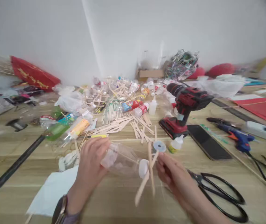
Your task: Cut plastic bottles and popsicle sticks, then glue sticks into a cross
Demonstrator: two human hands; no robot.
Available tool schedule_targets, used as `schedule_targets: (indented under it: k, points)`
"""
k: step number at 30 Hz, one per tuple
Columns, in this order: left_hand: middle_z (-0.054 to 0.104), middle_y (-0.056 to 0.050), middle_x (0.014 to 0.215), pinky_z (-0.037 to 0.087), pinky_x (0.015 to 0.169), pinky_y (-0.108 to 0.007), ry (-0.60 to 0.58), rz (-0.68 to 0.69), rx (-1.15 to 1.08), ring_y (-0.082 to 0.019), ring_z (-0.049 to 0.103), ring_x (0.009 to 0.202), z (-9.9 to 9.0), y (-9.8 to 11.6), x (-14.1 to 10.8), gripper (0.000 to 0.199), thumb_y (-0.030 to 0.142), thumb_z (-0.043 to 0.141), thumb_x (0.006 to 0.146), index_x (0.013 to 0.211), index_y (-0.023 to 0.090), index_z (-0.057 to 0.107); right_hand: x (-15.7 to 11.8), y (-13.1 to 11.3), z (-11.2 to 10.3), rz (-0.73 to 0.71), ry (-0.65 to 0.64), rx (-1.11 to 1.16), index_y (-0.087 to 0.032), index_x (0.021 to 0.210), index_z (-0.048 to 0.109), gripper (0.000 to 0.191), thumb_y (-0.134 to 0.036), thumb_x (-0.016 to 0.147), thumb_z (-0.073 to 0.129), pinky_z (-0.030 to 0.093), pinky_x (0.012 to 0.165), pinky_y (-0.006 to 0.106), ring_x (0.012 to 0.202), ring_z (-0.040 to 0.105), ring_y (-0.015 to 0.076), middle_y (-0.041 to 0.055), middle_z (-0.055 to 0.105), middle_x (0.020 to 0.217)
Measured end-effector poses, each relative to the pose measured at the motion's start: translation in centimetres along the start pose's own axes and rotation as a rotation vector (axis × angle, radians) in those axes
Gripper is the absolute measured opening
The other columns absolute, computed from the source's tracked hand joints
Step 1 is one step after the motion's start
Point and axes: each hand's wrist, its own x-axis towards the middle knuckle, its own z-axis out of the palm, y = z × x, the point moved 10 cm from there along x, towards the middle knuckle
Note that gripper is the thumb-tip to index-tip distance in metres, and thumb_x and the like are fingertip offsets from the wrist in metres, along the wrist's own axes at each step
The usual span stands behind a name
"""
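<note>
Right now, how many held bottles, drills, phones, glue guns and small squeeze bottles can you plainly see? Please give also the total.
Held bottle: 1
Drill: 1
Phone: 1
Glue gun: 1
Squeeze bottles: 2
Total: 6

Wood tbl (114, 205) w/ drill (191, 101), phone (208, 141), scissors (217, 191), sticks pile (117, 123).

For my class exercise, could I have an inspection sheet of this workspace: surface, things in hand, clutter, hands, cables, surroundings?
Surface: wooden table.
Things in hand: clear bottle with white cap, crossed sticks at the cap.
Clutter: loose sticks, other bottles, drill, phone, scissors.
Hands: left hand grips the clear bottle; right hand pinches the crossed sticks.
Cables: black cable from the glue gun.
Surroundings: pale wall behind, cardboard box near it.
</note>
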Motion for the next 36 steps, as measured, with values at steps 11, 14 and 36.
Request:
schedule_targets:
  k: [11,14,36]
  points:
    - [0.059,-0.013,0.123,0.035,0.103,-0.056,0.040,-0.012,0.045,-0.033,0.049,0.118,-0.4,-1.1,-0.6,0.056,0.006,0.052,0.085,0.137,0.022,0.040,-0.1,-3.4,-2.9,-0.113,0.160,0.153,-0.018,0.054,0.048,0.055,-0.050,0.051,0.091,0.023,0.036,0.017,0.036,0.028,0.0018,-0.0075,0.043,0.047]
    - [0.061,-0.015,0.121,0.035,0.103,-0.056,0.053,-0.035,0.044,-0.034,0.050,0.116,-0.8,-1.5,-0.7,0.050,0.008,0.054,0.085,0.132,0.020,0.044,-0.4,-4.2,-4.0,-0.129,0.228,0.240,-0.018,0.053,0.046,0.054,-0.040,0.044,0.094,0.024,0.032,0.016,0.035,0.027,0.0015,-0.0087,0.040,0.046]
    - [0.063,-0.011,0.118,0.047,0.096,-0.051,0.187,-0.281,0.094,-0.031,0.059,0.110,-2.8,-5.7,-1.3,0.050,0.021,0.064,0.078,0.126,0.022,0.051,0.0,-6.6,-7.3,-0.193,0.264,0.576,-0.020,0.058,0.041,0.037,-0.024,0.080,0.071,0.029,0.027,0.017,0.032,0.029,0.0026,-0.0094,0.035,0.047]
